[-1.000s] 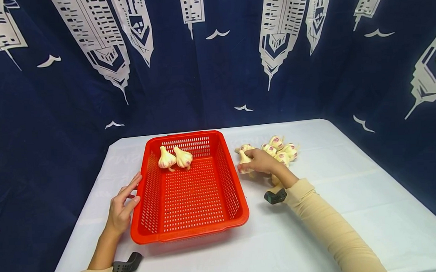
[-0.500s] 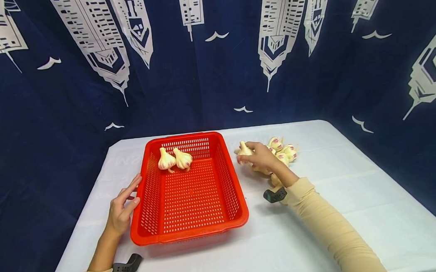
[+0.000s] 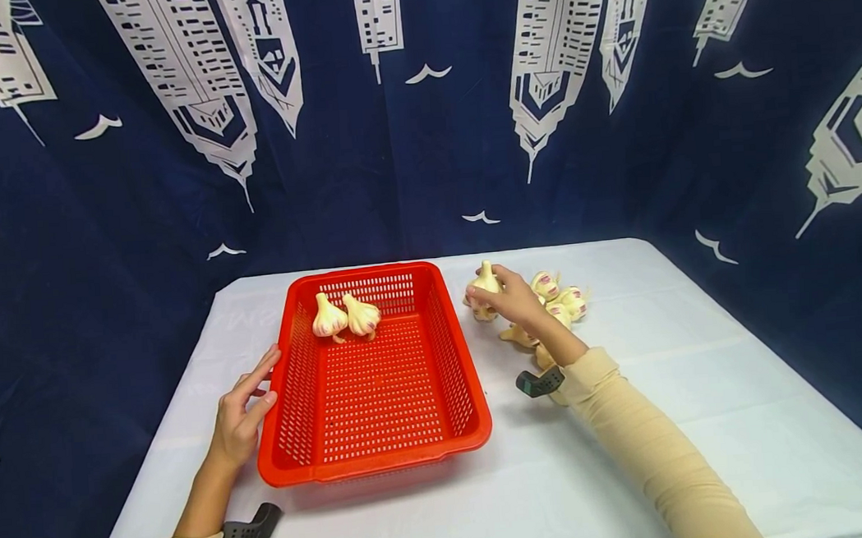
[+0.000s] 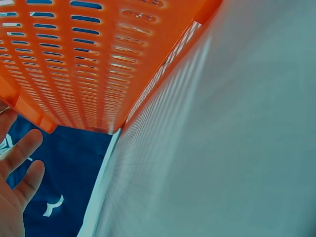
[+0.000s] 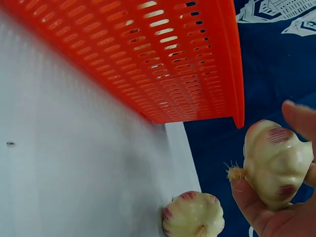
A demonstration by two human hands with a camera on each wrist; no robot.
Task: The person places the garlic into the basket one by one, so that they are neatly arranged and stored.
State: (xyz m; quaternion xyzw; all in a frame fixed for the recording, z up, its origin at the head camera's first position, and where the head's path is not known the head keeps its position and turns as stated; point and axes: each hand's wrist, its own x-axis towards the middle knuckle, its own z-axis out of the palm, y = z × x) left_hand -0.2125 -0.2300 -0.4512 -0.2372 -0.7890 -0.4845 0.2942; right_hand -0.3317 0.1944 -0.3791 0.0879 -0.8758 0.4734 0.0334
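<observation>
My right hand (image 3: 516,298) grips a garlic bulb (image 3: 487,280) just right of the red basket, stem pointing up. In the right wrist view the held bulb (image 5: 276,165) shows purple streaks and a tuft of roots, with thumb and fingers around it. Below it, another garlic bulb (image 5: 193,215) lies on the white table. My left hand (image 3: 237,422) rests against the left rim of the basket (image 3: 375,466), fingers extended. Two garlic bulbs (image 3: 360,315) sit together at the far left inside the basket. The left wrist view shows the hand's fingertips (image 4: 29,140) by the basket's rim.
Several garlic bulbs (image 3: 570,302) lie in a group on the white table (image 3: 705,384), partly hidden behind the right hand and forearm. A dark blue patterned cloth (image 3: 395,164) hangs behind the table's far edge.
My right hand has lifted the garlic bulb and moved it away from me, uncovering bulbs on the table. The left hand and basket stay in place.
</observation>
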